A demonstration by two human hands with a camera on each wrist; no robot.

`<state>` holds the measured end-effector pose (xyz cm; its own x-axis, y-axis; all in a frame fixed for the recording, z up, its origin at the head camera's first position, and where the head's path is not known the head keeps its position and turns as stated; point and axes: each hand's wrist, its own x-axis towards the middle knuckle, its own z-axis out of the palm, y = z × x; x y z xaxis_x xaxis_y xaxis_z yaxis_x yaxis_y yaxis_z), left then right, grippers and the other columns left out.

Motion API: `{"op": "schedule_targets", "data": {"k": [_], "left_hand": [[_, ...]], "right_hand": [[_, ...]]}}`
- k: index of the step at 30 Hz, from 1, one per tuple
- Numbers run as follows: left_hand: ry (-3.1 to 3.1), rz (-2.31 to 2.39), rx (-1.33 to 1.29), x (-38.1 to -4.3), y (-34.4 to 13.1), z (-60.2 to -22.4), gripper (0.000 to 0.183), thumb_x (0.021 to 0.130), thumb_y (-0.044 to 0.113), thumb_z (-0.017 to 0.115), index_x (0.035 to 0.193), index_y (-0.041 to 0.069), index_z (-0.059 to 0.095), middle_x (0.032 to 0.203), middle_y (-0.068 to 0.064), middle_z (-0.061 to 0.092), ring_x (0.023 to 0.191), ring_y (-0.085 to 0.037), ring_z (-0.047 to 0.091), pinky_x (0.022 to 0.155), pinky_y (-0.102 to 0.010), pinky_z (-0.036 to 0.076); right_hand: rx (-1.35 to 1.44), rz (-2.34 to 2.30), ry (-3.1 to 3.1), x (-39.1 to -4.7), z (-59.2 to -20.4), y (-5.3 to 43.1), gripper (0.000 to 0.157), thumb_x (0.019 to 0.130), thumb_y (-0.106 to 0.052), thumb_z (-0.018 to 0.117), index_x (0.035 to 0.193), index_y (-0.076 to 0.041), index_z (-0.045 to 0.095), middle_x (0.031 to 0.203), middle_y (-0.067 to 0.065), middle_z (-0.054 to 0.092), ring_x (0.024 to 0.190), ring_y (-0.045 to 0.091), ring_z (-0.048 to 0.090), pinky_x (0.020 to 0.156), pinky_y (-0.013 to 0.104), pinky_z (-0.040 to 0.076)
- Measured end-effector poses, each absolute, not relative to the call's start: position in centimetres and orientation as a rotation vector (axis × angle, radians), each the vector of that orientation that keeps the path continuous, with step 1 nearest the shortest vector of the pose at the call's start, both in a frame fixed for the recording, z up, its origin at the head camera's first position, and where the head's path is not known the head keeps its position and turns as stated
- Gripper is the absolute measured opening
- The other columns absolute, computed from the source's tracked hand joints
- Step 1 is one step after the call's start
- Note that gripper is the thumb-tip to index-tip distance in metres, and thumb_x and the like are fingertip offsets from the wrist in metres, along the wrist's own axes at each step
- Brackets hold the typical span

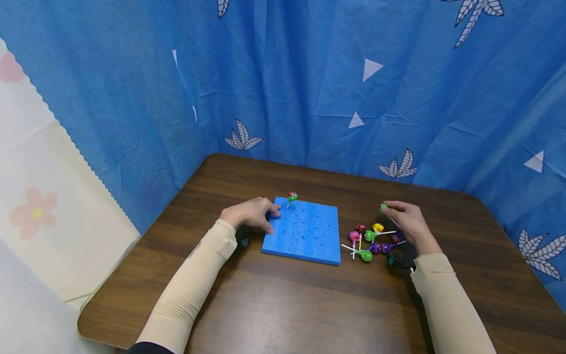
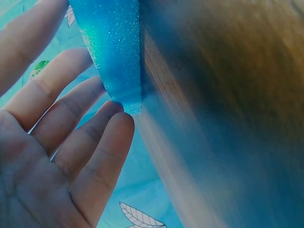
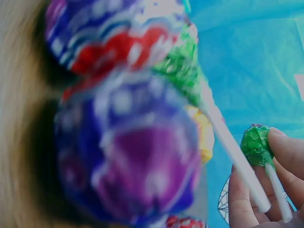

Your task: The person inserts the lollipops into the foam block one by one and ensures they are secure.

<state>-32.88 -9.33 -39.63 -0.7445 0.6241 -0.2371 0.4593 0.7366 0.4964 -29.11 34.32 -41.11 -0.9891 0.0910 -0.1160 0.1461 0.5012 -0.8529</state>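
A square blue foam board (image 1: 309,233), dotted with small holes, lies on the table. My left hand (image 1: 251,212) rests at its left edge, thumb and fingers spread; in the left wrist view the fingertips (image 2: 124,124) touch the board's side. One lollipop (image 1: 292,196) in a green and red wrapper stands upright in the board near its back left corner. Over the right side of the table, my right hand (image 1: 412,225) pinches a green-wrapped lollipop (image 3: 257,145) by its head, its white stick slanting downward.
Loose lollipops lie between the board and my right hand, among them a pink one (image 1: 354,236), a yellow one (image 1: 378,227) and a purple one (image 1: 375,248). A blue curtain (image 1: 283,98) hangs behind the brown wooden table (image 1: 300,305).
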Motion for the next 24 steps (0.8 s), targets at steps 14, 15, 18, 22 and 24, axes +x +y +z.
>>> {"op": "schedule_targets", "data": {"k": [14, 15, 18, 22, 24], "left_hand": [[2.556, 0.568, 0.814, -32.7, -9.3, -39.7, 0.054, 0.085, 0.026, 0.082, 0.134, 0.01, 0.065, 0.157, -0.004, 0.045, 0.15, -0.029, 0.034, 0.119, -0.046, 0.036], [2.556, 0.569, 0.814, -32.7, -9.3, -39.7, 0.054, 0.085, 0.026, 0.082, 0.134, 0.01, 0.065, 0.157, -0.004, 0.045, 0.15, -0.029, 0.034, 0.119, -0.046, 0.036], [2.557, 0.566, 0.808, -32.7, -9.3, -39.6, 0.054, 0.084, 0.025, 0.082, 0.134, 0.011, 0.065, 0.157, -0.004, 0.045, 0.15, -0.029, 0.034, 0.119, -0.046, 0.036], [2.556, 0.565, 0.799, -32.7, -9.3, -39.6, 0.054, 0.085, 0.026, 0.082, 0.134, 0.011, 0.065, 0.157, -0.004, 0.045, 0.15, -0.029, 0.033, 0.12, -0.046, 0.035], [2.554, 0.566, 0.799, -32.7, -9.3, -39.6, 0.054, 0.085, 0.026, 0.081, 0.134, 0.011, 0.065, 0.157, -0.004, 0.045, 0.15, -0.029, 0.033, 0.12, -0.046, 0.034]], "right_hand": [[0.241, -1.759, 2.637, -29.2, -39.8, 32.6, 0.055, 0.102, -0.031, 0.057, 0.146, 0.001, 0.047, 0.122, -0.005, 0.053, 0.112, 0.01, 0.056, 0.115, 0.039, 0.04], [0.251, -1.788, 2.624, -29.2, -39.6, 32.5, 0.056, 0.102, -0.031, 0.058, 0.146, 0.001, 0.048, 0.118, -0.009, 0.052, 0.109, 0.007, 0.056, 0.114, 0.036, 0.041], [0.274, -1.846, 2.6, -29.2, -39.3, 32.0, 0.056, 0.1, -0.032, 0.061, 0.145, 0.0, 0.049, 0.113, -0.015, 0.052, 0.107, 0.003, 0.058, 0.109, 0.028, 0.044], [0.307, -1.901, 2.592, -29.2, -39.0, 31.4, 0.054, 0.099, -0.034, 0.062, 0.142, -0.002, 0.053, 0.111, -0.015, 0.053, 0.11, 0.007, 0.058, 0.097, 0.015, 0.049], [0.318, -1.938, 2.573, -29.2, -38.9, 31.1, 0.052, 0.099, -0.033, 0.063, 0.14, -0.002, 0.055, 0.11, -0.015, 0.054, 0.107, 0.006, 0.058, 0.09, 0.009, 0.05]]}}
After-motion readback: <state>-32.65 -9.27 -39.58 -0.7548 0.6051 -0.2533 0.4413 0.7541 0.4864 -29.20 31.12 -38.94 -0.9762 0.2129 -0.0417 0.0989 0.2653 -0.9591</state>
